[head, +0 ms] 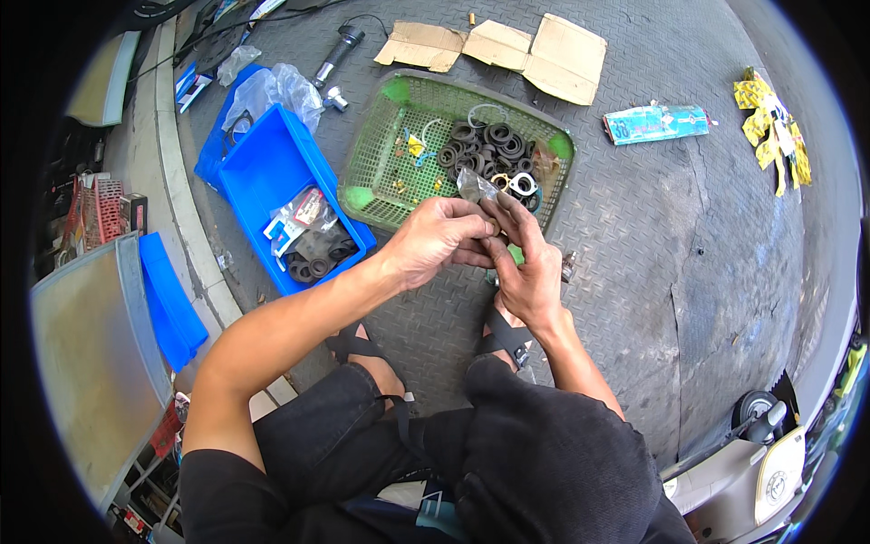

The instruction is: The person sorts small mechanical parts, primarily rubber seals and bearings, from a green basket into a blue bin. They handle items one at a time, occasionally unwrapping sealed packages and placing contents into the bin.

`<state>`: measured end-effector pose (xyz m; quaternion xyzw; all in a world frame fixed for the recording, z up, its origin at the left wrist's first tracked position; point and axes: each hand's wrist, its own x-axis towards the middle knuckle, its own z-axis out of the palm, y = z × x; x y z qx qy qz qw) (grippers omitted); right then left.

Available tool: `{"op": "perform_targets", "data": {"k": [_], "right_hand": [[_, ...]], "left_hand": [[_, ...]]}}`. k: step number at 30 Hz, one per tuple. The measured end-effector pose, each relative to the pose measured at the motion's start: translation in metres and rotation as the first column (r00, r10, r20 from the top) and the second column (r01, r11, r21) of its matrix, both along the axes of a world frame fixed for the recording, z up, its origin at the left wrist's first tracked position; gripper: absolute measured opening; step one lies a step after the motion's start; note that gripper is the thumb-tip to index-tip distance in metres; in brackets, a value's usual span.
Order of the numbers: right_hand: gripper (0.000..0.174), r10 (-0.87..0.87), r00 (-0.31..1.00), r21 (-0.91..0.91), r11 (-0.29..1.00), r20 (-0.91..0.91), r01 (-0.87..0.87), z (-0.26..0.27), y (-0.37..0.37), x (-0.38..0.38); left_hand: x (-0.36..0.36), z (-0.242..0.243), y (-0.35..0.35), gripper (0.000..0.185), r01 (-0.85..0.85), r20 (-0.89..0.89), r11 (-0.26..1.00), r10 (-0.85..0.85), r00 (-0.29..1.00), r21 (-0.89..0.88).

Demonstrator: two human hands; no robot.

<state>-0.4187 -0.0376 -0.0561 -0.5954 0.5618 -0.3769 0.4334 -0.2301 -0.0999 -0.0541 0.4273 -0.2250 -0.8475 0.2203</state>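
Note:
Over the near edge of a green plastic mesh basket (370,139), my left hand (435,241) and my right hand (523,262) meet at the fingertips. Between them they pinch a small clear plastic bag (476,185), whose end sticks out beyond the fingers. A small brownish part shows at the fingertips, mostly hidden. Black rubber ring seals (499,134) lie heaped in the basket with a white gasket (523,183). Left of it stands a blue plastic bin (255,173) holding plastic packets (306,214) and more black rings (309,266).
Flattened cardboard (564,58) lies beyond the basket, with a metal flashlight (338,56) to its left. Rightward on the dark tread-patterned floor mat (625,272) are a blue box (656,124) and crumpled yellow tape (771,122). A second blue bin (170,302) stands at left.

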Motion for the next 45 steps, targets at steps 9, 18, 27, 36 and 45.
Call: {"op": "perform_targets", "data": {"k": [9,18,27,36,45], "right_hand": [[0.064,0.373,0.924,-0.095,0.92,-0.082,-0.379,-0.011,0.028,0.047],[0.052,0.552,0.833,0.18,0.823,-0.028,-0.539,-0.041,0.07,0.101],[0.031,0.431,0.795,0.364,0.723,0.427,-0.588,-0.039,0.068,0.16],[0.01,0.487,0.531,0.421,0.325,0.693,-0.847,-0.016,0.1,0.233],[0.021,0.135,0.43,0.433,0.008,0.893,-0.902,-0.001,0.088,0.261]], "left_hand": [[0.065,0.026,0.039,0.023,0.064,0.34,0.982,-0.122,0.933,0.176],[0.12,-0.013,0.139,0.025,-0.211,0.43,0.935,0.072,0.9,0.284],[0.158,0.001,0.2,0.022,-0.656,0.317,0.742,0.595,0.739,0.138],[0.17,0.054,0.291,0.011,-0.861,0.46,0.507,0.775,0.434,-0.041],[0.205,0.09,0.286,0.008,-0.78,0.411,0.611,0.75,0.517,-0.134]]}}
